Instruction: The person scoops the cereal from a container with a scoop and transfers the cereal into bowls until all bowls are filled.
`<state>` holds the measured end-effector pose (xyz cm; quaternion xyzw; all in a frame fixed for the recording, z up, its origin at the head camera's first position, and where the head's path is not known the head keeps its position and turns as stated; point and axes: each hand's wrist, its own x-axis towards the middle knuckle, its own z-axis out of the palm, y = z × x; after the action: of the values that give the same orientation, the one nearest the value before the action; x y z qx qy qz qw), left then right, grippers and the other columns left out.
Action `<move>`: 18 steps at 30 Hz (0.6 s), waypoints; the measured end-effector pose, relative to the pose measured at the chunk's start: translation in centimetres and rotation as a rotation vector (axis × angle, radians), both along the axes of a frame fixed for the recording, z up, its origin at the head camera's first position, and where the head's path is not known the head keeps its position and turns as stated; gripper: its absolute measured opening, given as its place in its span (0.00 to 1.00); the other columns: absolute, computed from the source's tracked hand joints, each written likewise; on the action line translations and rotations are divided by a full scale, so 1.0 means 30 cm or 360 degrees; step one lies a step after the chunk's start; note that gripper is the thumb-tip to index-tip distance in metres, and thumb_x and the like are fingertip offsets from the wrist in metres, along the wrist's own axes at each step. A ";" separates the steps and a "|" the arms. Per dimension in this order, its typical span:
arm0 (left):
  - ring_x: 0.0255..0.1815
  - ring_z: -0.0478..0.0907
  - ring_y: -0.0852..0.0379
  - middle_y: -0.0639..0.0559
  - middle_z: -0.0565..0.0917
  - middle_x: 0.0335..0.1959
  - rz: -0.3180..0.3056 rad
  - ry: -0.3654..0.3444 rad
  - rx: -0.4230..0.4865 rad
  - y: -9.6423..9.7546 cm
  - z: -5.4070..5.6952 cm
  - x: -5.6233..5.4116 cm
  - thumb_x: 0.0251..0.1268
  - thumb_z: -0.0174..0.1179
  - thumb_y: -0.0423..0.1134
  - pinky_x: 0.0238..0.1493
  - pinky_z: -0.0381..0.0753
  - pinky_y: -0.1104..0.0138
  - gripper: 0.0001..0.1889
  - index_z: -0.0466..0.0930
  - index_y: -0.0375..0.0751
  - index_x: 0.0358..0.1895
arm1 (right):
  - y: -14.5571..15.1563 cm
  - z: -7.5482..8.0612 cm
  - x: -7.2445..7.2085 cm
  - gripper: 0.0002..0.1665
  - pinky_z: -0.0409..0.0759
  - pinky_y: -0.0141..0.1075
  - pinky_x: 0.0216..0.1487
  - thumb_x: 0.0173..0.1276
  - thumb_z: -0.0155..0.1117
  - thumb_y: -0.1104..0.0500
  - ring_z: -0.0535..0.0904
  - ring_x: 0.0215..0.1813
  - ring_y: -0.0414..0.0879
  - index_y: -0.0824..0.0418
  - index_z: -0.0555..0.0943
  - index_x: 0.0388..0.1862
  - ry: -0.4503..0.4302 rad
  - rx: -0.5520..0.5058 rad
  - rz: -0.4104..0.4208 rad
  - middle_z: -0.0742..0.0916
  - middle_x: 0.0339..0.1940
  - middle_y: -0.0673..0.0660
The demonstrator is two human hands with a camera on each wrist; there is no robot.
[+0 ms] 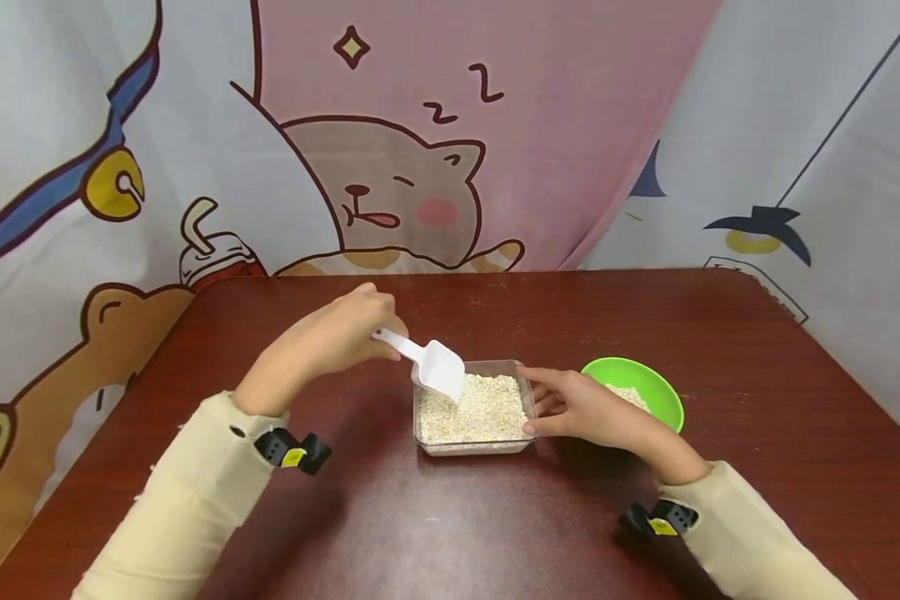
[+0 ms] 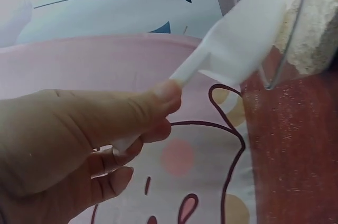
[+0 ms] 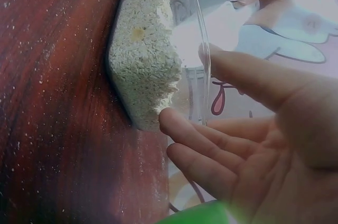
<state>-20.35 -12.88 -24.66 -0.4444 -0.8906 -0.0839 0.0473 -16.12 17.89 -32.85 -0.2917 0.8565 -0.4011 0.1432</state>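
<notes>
My left hand [image 1: 345, 329] pinches the handle of a white plastic scoop [image 1: 440, 369] between thumb and fingers. The scoop's bowl tilts down over the clear plastic box [image 1: 476, 448], its tip at or just above the pale oat flakes [image 1: 487, 412] inside. In the left wrist view the scoop [image 2: 243, 34] looks bare on the side that shows. My right hand [image 1: 581, 407] touches the box's right side with fairly straight fingers. Seen from the right wrist, the thumb lies at the rim and the fingertips lie by the wall, near the flakes [image 3: 142, 49].
A green bowl [image 1: 663, 398] with some oat flakes in it stands right of the box, partly behind my right hand. Both stand on a dark red-brown wooden table [image 1: 292, 517]. A cartoon-printed curtain [image 1: 570, 100] hangs behind the table's far edge.
</notes>
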 end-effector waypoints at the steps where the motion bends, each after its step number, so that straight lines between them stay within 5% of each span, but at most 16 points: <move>1: 0.26 0.66 0.56 0.59 0.74 0.18 -0.0009 0.0014 -0.0027 0.004 0.006 0.000 0.41 0.71 0.35 0.35 0.63 0.65 0.05 0.83 0.46 0.23 | -0.001 -0.001 0.000 0.45 0.77 0.38 0.44 0.55 0.70 0.60 0.80 0.42 0.50 0.79 0.59 0.64 0.0000 -0.0002 -0.0001 0.80 0.41 0.62; 7: 0.28 0.68 0.55 0.57 0.75 0.20 -0.0048 0.0062 -0.0119 0.033 0.016 -0.001 0.42 0.70 0.36 0.36 0.63 0.64 0.04 0.84 0.45 0.25 | -0.001 -0.006 0.002 0.45 0.77 0.37 0.44 0.55 0.70 0.60 0.80 0.42 0.50 0.79 0.58 0.64 0.0020 0.0001 0.0000 0.81 0.40 0.62; 18: 0.30 0.65 0.53 0.54 0.74 0.22 -0.0071 0.0069 -0.0113 0.080 -0.045 -0.017 0.42 0.70 0.37 0.33 0.63 0.65 0.06 0.86 0.46 0.27 | 0.001 -0.008 -0.002 0.45 0.77 0.35 0.43 0.55 0.70 0.60 0.80 0.41 0.46 0.78 0.58 0.64 0.0025 0.0026 0.0005 0.81 0.40 0.62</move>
<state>-20.87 -10.49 -26.01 -0.4673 -0.8817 -0.0436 0.0489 -16.17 17.91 -33.09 -0.2949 0.8603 -0.3917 0.1394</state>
